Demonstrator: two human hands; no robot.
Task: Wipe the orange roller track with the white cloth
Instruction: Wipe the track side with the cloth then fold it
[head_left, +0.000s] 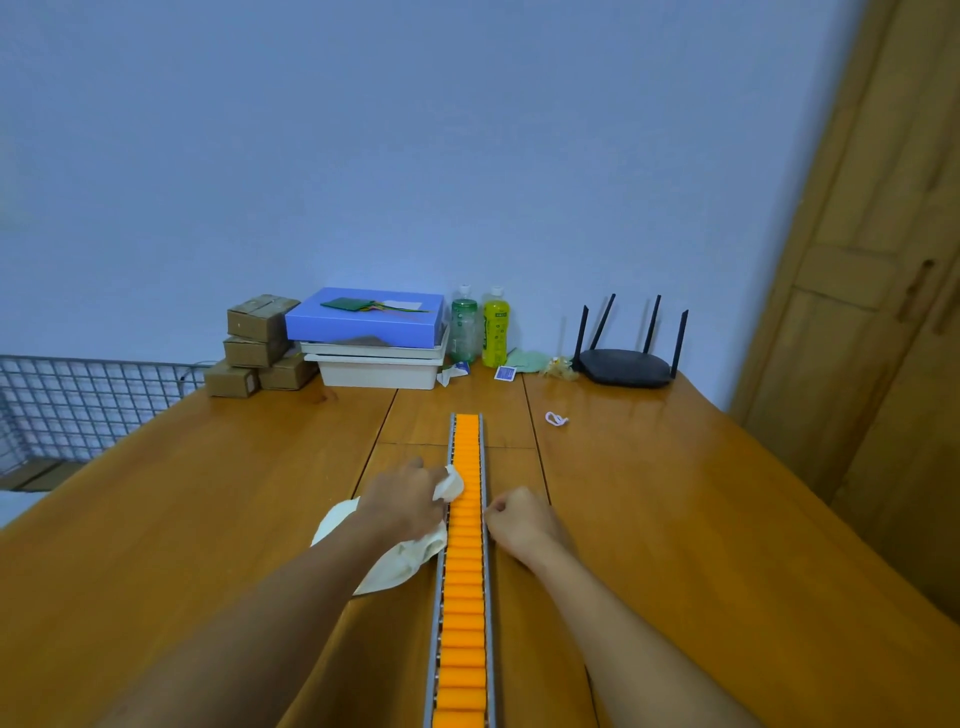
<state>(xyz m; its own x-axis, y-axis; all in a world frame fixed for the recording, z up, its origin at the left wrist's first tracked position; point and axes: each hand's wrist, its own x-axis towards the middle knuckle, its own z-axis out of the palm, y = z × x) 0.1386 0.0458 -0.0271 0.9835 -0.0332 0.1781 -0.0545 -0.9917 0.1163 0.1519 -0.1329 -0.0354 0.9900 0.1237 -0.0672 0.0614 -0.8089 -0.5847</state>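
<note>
Orange roller track (464, 571) lies lengthwise down the table (208, 493); the left hand (402, 499), its grip bunched on the white cloth (400, 564), should press firmly along the rollers while the clenched right hand (519, 519) steadies the rail.

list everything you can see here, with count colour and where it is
roller track: one, orange rollers in grey rails, table centre
white cloth: one, white, left of track
cardboard boxes: four, brown, stacked far left
blue box: one, blue, on the trays
trays: two, white, stacked by the wall
bottles: one green, one yellow, by the wall
router: one, black, far right
table: one, wooden brown
left hand: grips the cloth against the rollers
right hand: fingers curled, at the track's right rail
</note>
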